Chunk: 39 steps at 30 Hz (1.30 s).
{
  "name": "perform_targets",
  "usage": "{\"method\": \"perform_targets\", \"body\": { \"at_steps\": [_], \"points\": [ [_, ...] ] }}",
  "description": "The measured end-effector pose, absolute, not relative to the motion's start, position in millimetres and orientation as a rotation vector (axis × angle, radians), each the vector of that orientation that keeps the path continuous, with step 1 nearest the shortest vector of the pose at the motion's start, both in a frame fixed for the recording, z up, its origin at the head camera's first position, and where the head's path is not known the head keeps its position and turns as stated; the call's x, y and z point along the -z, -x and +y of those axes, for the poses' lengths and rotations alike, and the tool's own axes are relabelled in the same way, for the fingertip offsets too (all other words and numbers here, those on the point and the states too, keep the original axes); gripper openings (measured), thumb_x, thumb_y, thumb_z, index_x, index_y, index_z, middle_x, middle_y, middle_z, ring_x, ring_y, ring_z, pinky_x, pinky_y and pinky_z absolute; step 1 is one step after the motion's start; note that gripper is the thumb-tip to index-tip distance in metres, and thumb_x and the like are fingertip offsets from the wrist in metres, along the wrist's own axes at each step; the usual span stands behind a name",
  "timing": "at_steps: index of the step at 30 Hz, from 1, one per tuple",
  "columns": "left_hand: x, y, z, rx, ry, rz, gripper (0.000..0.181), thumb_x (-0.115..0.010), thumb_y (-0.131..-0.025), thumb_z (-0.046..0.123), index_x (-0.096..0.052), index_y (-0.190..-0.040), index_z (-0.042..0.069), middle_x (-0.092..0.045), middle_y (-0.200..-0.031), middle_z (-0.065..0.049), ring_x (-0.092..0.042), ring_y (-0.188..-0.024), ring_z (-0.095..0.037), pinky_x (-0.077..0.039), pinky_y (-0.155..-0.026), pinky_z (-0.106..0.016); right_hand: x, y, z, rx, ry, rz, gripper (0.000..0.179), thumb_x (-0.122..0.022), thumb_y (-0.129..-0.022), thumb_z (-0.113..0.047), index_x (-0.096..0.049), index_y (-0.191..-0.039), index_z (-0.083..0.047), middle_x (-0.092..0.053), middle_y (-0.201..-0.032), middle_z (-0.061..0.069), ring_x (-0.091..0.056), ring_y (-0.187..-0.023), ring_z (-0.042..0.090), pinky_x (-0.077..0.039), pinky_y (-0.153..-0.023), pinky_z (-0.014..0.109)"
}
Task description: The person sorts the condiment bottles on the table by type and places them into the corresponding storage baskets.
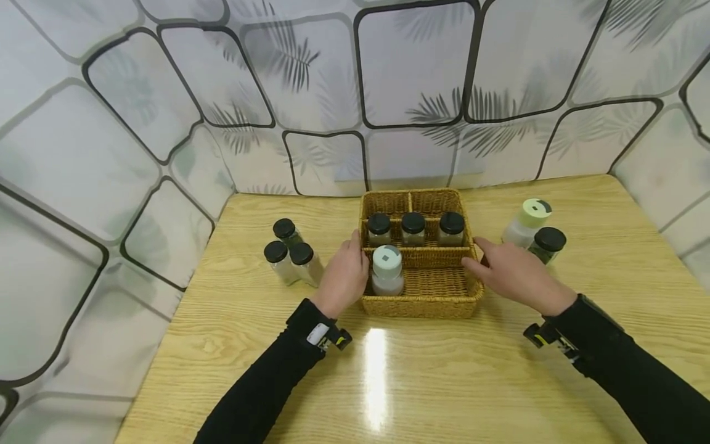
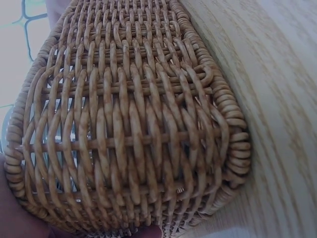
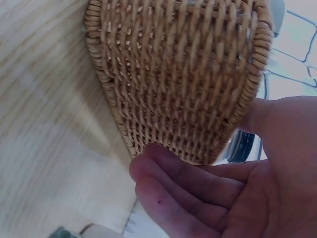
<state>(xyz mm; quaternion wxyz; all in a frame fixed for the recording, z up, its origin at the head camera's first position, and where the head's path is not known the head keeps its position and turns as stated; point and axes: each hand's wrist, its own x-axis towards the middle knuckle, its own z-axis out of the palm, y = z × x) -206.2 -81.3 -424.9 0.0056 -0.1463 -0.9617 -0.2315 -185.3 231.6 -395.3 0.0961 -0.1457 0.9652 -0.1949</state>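
A woven wicker basket (image 1: 421, 307) with several compartments stands on the wooden table between both hands. At its left side, my left hand (image 1: 341, 279) grips the wall; much of that hand is out of sight in the left wrist view. My right hand (image 1: 518, 276) holds the right wall, thumb over the rim and fingers (image 3: 173, 188) along the outside. Three jars with black lids (image 1: 413, 228) sit in a row in the middle section. In the front section, toward the left, is a white jar with a pale green lid (image 1: 387, 274).
Left of the basket, three black-lidded jars (image 1: 285, 265) are clustered on the table (image 1: 444, 376). To the right, behind my right hand, stand a white jar with a yellow-green lid (image 1: 529, 217) and a black-lidded jar (image 1: 548, 240). Patterned fabric (image 1: 416, 68) encloses the table's back and sides.
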Motion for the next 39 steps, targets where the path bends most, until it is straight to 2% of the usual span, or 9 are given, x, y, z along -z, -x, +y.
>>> {"method": "perform_targets", "body": {
  "at_steps": [5, 11, 17, 22, 25, 29, 39],
  "points": [
    [424, 206, -82, 0.718, 0.472, -2.994, 0.054, -0.039, -0.108, 0.013, -0.025, -0.155, -0.011, -0.055, -0.134, -0.032, -0.066, -0.108, -0.037, -0.060, -0.078, -0.039, 384, 183, 234, 0.483, 0.454, 2.968, 0.057, -0.054, -0.104, -0.034, -0.048, -0.143, 0.007, -0.071, -0.086, 0.008, -0.058, -0.058, 0.010, -0.045, -0.052, 0.031],
    [425, 205, -82, 0.726, 0.478, -2.992, 0.054, -0.039, -0.108, 0.012, -0.025, -0.154, -0.011, -0.055, -0.134, -0.032, -0.065, -0.112, -0.039, -0.059, -0.082, -0.041, 362, 181, 242, 0.423, 0.492, 3.090, 0.045, -0.054, -0.104, -0.026, -0.056, -0.137, 0.004, -0.071, -0.086, 0.008, -0.052, -0.055, 0.011, -0.040, -0.050, 0.031],
    [426, 205, -82, 0.755, 0.470, -2.987, 0.055, -0.038, -0.108, 0.013, -0.024, -0.155, -0.010, -0.054, -0.136, -0.033, -0.064, -0.114, -0.040, -0.059, -0.084, -0.043, 346, 188, 252, 0.459, 0.480, 3.126, 0.043, -0.052, -0.104, -0.026, -0.058, -0.136, 0.002, -0.072, -0.088, 0.008, -0.056, -0.058, 0.011, -0.047, -0.056, 0.034],
    [427, 205, -82, 0.740, 0.469, -2.982, 0.054, -0.038, -0.108, 0.013, -0.025, -0.155, -0.010, -0.055, -0.134, -0.032, -0.065, -0.110, -0.039, -0.060, -0.081, -0.042, 337, 197, 258, 0.471, 0.449, 3.108, 0.045, -0.049, -0.106, -0.030, -0.057, -0.138, 0.000, -0.073, -0.094, 0.011, -0.059, -0.062, 0.014, -0.048, -0.060, 0.037],
    [427, 205, -82, 0.738, 0.466, -2.977, 0.054, -0.038, -0.108, 0.014, -0.025, -0.155, -0.010, -0.056, -0.132, -0.031, -0.066, -0.107, -0.038, -0.060, -0.079, -0.042, 332, 201, 261, 0.463, 0.425, 3.098, 0.046, -0.049, -0.106, -0.031, -0.055, -0.139, 0.000, -0.071, -0.102, 0.016, -0.063, -0.072, 0.021, -0.050, -0.065, 0.041],
    [426, 206, -80, 0.754, 0.456, -2.987, 0.054, -0.038, -0.108, 0.015, -0.025, -0.156, -0.009, -0.055, -0.134, -0.031, -0.066, -0.106, -0.037, -0.060, -0.079, -0.042, 327, 205, 268, 0.463, 0.421, 3.103, 0.046, -0.047, -0.107, -0.030, -0.054, -0.140, 0.001, -0.066, -0.116, 0.025, -0.064, -0.095, 0.034, -0.051, -0.077, 0.047],
    [428, 207, -82, 0.786, 0.403, -3.037, 0.056, -0.035, -0.109, 0.018, -0.021, -0.158, -0.005, -0.052, -0.140, -0.030, -0.065, -0.110, -0.038, -0.059, -0.080, -0.043, 323, 224, 285, 0.349, 0.424, 3.047, 0.049, -0.049, -0.106, -0.027, -0.050, -0.142, 0.005, -0.049, -0.136, 0.034, -0.047, -0.120, 0.050, -0.039, -0.100, 0.063]
  ]
}}
